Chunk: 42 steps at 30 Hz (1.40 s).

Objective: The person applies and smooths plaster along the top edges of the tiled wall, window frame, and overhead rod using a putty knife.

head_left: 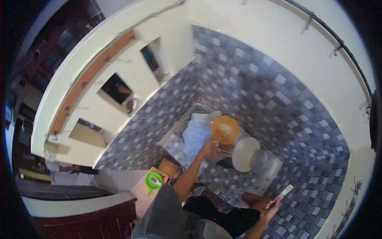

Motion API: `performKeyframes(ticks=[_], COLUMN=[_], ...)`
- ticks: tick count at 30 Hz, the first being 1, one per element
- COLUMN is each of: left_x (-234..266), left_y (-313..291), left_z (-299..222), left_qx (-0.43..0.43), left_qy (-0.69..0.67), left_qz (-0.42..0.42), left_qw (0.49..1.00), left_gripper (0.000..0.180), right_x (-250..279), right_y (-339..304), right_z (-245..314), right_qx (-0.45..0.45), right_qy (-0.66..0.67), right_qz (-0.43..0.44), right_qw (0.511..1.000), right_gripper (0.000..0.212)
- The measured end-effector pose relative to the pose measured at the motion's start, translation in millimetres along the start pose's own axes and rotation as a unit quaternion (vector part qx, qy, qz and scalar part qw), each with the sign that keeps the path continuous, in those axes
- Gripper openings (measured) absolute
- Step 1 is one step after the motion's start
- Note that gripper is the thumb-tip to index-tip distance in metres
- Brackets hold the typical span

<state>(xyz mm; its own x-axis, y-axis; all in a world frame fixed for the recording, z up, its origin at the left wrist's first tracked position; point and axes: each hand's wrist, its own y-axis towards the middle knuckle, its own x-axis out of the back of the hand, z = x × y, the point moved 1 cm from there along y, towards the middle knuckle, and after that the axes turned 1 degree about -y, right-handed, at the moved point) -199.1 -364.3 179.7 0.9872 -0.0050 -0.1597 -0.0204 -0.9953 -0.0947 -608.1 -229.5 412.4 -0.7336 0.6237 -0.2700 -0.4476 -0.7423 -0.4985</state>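
Observation:
My left hand (212, 149) reaches out over the tiled floor, blurred by motion, between a light blue cloth (194, 134) and an orange basin (225, 137). Its fingers are too smeared to read. The cloth lies spread beside the basin, which has something whitish inside. Lower right, by my knee, my right hand (272, 208) is closed around a narrow, pale, flat object (285, 192); its exact kind is unclear. To the right of the orange basin stands a white bucket (238, 155), with a translucent tub (262, 161) against it.
A green dipper (151, 181) sits on a peach-coloured surface at lower left, near a small orange container (168, 169). Grey mosaic tile walls (254, 79) rise beyond the basins. A cream wall (119, 71) with square openings runs along the left.

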Motion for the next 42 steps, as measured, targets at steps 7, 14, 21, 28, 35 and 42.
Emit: performKeyframes(ticks=[7, 14, 21, 28, 35, 42], left_x=[124.2, 122.0, 17.6, -62.8, -98.6, -71.6], left_y=[-246.7, -326.8, -251.1, -242.8, -270.2, -299.7], left_z=[-28.7, -113.2, -129.2, -279.2, -276.0, -176.0], left_qx=[0.269, 0.306, 0.057, 0.043, -0.103, -0.190], left_qy=[0.265, 0.014, -0.254, -0.318, -0.129, 0.182], left_qz=[-0.385, -0.323, -0.294, -0.269, -0.358, -0.219], left_qw=[0.842, 0.896, 0.920, 0.908, 0.919, 0.939], left_gripper=[0.066, 0.071, 0.085, 0.081, 0.059, 0.054], right_x=[-20.1, -79.0, -200.5, -231.3, -250.7, -180.4], right_y=[-17.7, -38.5, -181.2, -211.8, -194.1, -149.7], right_z=[-5.4, -47.5, -82.5, -142.4, -166.0, -188.1], right_qx=[0.007, -0.052, -0.168, -0.241, -0.357, -0.229], right_qy=[0.026, 0.025, 0.049, 0.099, 0.125, 0.197], right_qz=[0.041, 0.103, 0.224, 0.314, 0.053, 0.566], right_qw=[0.999, 0.993, 0.959, 0.913, 0.924, 0.767], right_gripper=[0.037, 0.033, 0.030, 0.034, 0.051, 0.042])
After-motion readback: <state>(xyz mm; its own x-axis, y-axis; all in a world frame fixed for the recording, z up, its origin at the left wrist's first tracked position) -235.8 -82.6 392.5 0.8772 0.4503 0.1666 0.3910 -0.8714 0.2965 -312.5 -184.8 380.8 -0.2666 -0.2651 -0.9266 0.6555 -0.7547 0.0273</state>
